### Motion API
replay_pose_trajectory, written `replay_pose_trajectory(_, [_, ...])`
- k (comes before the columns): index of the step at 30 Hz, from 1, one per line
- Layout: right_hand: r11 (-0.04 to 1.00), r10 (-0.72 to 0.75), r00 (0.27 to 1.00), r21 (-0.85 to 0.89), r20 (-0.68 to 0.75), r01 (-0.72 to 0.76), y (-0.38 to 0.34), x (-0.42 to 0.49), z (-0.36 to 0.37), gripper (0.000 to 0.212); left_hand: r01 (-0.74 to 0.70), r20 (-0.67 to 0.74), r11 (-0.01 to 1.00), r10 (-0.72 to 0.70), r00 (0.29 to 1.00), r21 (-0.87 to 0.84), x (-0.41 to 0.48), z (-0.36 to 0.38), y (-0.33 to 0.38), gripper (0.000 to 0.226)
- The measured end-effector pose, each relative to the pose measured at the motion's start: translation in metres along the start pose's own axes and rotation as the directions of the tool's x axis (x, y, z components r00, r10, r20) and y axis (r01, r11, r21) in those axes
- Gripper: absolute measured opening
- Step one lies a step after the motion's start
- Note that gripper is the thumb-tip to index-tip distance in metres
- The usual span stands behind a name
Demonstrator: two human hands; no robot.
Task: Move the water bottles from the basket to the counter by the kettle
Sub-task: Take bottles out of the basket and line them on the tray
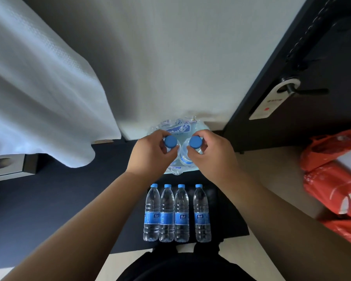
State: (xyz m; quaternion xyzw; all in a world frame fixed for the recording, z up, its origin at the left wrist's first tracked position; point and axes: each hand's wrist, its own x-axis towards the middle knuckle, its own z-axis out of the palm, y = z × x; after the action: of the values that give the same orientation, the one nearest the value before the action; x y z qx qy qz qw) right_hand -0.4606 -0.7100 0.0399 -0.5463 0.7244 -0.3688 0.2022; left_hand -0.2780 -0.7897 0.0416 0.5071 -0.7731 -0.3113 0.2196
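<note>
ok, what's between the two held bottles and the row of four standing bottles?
Head view: only the lower edge of the plastic wrap, then a bare dark surface, lies between the held bottles and the standing row.

One head-worn wide-angle view, looking steeply down from close above the hands; the dark surface (49, 199) lies near, the white wall (170, 57) far.

Four bottles (175, 213) are lying side by side in a row on the near part of the table (59, 199), caps pointing far. Just beyond them the left hand (150, 153) and right hand (211, 153) are each gripping a capped bottle over a plastic wrap (178, 126). A bag (332, 175) is lying at the right, a cloth (39, 88) hanging far left.
</note>
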Motion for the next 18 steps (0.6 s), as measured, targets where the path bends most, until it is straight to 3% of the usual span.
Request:
replay_pose_trajectory(5, [0.997, -0.061, 0.992, -0.048, 0.108, 0.066, -0.001, -0.031, -0.012, 0.019, 0.025, 0.091, 0.999, -0.022, 0.996, -0.025, -0.035, -0.003, -0.005, 0.019])
replay_pose_trajectory(14, [0.99, -0.142, 0.987, 0.017, 0.076, 0.141, -0.014, -0.066, -0.032, 0.016, -0.066, 0.012, 0.997, 0.066, 0.998, -0.037, -0.08, -0.021, 0.02, 0.019])
replay_pose_trajectory(18, [0.989, -0.151, 0.984, 0.019, 0.095, 0.15, -0.017, -0.068, -0.036, 0.014, -0.059, 0.041, 0.997, 0.061, 0.997, -0.051, -0.084, -0.02, 0.018, 0.02])
